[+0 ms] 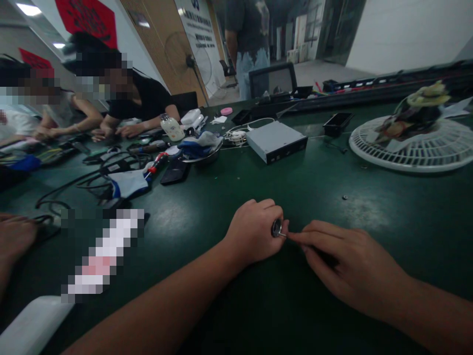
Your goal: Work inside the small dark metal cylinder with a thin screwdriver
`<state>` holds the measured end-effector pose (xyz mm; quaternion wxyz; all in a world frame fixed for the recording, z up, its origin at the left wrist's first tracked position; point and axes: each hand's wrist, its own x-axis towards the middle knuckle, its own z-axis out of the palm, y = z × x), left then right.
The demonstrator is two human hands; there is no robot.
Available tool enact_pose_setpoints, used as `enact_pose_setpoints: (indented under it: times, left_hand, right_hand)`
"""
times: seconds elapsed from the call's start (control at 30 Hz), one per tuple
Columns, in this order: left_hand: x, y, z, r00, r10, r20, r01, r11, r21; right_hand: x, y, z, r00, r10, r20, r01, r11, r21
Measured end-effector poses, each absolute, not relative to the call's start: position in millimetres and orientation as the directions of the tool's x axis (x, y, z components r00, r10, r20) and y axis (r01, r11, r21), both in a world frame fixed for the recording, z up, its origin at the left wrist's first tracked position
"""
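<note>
The left hand (pixel 254 234) rests on the dark green counter (pixel 229 182), its fingers clenched around a small round metal part (pixel 276 228). Only the part's circular face shows, at the opening of the fist, so its body cannot be identified. The right hand (pixel 343 261) lies just beside it, fingers pinched on a thin tool (pixel 284 234) whose metal tip touches the round part. Most of the tool is hidden under the hand.

Step in hand, as a judgement: work on the face of the held part with the tool tip, probably driving, loosening or prying something small. The next move appears to call for a steady left grip, the tip kept seated on the part, and light, controlled pressure or rotation from the right hand. A slip could send the tip toward the left fingers.

A small loose item (pixel 345 197), possibly a screw or washer, lies on the counter well apart to the right. Farther back are a grey drive-type box (pixel 276 141), a white fan grille (pixel 414 150) and a black tray (pixel 337 123).

Writing: red wall hangings (pixel 86 17) and a white banner (pixel 197 22) carry characters, but none can be read. No brand or label is legible on the part or tool.
</note>
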<state>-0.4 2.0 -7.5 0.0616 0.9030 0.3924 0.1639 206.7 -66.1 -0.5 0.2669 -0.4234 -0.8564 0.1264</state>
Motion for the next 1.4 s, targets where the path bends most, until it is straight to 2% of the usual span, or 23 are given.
enact_pose_setpoints:
  times: [0.23, 0.47, 0.7, 0.97, 1.4]
  left_hand:
    - [0.2, 1.7, -7.7, 0.63, 0.733, 0.255, 0.692, -0.68, 0.244]
    - [-0.1, 1.8, -6.6, 0.641, 0.725, 0.251, 0.681, -0.688, 0.249]
    - [0.5, 1.9, -5.6, 0.639, 0.723, 0.26, 0.69, -0.689, 0.221]
    - [0.4, 1.6, -6.2, 0.645, 0.715, 0.271, 0.681, -0.698, 0.221]
    - [1.1, 1.3, -4.0, 0.593, 0.757, 0.273, 0.733, -0.648, 0.205]
  right_hand:
    - [206.5, -65.2, -3.8, -0.419, 0.827, 0.375, 0.735, 0.552, -0.395]
    - [206.6, -65.8, 0.3, -0.516, 0.786, 0.341, 0.666, 0.618, -0.417]
    - [206.1, -65.8, 0.0, -0.412, 0.837, 0.36, 0.751, 0.536, -0.386]
    - [206.8, -66.4, 3.2, -0.494, 0.794, 0.355, 0.686, 0.607, -0.401]
    - [204.7, -66.6, 3.7, -0.414, 0.829, 0.377, 0.802, 0.528, -0.28]
